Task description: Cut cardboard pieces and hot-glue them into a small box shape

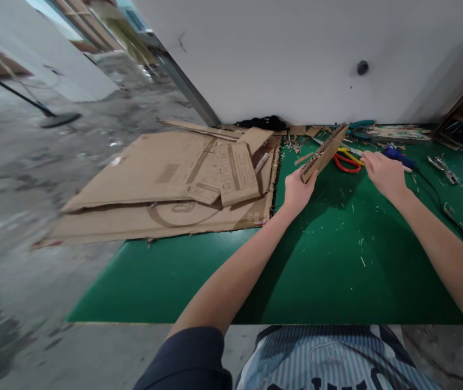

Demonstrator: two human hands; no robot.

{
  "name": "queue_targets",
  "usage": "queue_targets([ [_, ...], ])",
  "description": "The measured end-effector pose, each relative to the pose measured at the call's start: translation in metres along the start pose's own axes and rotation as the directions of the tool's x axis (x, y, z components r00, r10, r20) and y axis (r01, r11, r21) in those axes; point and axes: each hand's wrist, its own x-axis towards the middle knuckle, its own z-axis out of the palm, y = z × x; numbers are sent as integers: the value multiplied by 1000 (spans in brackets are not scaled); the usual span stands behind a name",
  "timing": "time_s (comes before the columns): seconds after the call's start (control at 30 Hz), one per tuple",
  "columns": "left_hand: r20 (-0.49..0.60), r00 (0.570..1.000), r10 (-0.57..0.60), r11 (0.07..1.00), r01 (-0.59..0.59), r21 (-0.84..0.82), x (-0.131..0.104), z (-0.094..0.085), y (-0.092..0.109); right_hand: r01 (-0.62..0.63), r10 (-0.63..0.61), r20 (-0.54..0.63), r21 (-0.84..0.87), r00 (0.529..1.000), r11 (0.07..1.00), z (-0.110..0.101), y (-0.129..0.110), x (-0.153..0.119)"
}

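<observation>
My left hand (298, 192) grips the lower end of a cardboard piece (326, 151), holding it tilted above the green table with its corrugated edge showing. My right hand (386, 174) is closed around a knife (353, 150); its pale blade points left toward the cardboard, and the end of a light handle sticks out behind the fist. A gap separates the blade from the cardboard. Under and between the hands lie scissors with red and yellow handles (347, 164), partly hidden by the cardboard. Just beyond my right hand rests a blue tool (398, 157) with a black cord.
Large cardboard sheets (134, 173) overhang the left side of the green table (316, 271), with smaller pieces (237, 176) on top. A metal tool (443, 169) lies at right. Teal-handled pliers (361, 127) and scraps line the white wall (296, 59). A person (126, 32) stands far left.
</observation>
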Motion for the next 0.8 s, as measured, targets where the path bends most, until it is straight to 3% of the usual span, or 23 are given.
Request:
queue_targets([
  [0.23,-29,998,-60,998,59,-32,0,0,-1,15,-14,-7,123,1000,992,0,-7,2],
  [0.4,-1,1000,5,999,-5,35,-1,-1,3,143,-150,38,148,988,979,-11,-39,-1],
  [0.6,57,989,134,985,-139,101,-2,-1,5,53,-58,101,60,993,997,-25,-73,-1],
  [0.8,71,990,119,989,-125,81,-5,1,4,83,-85,88,27,993,996,-25,-56,1],
])
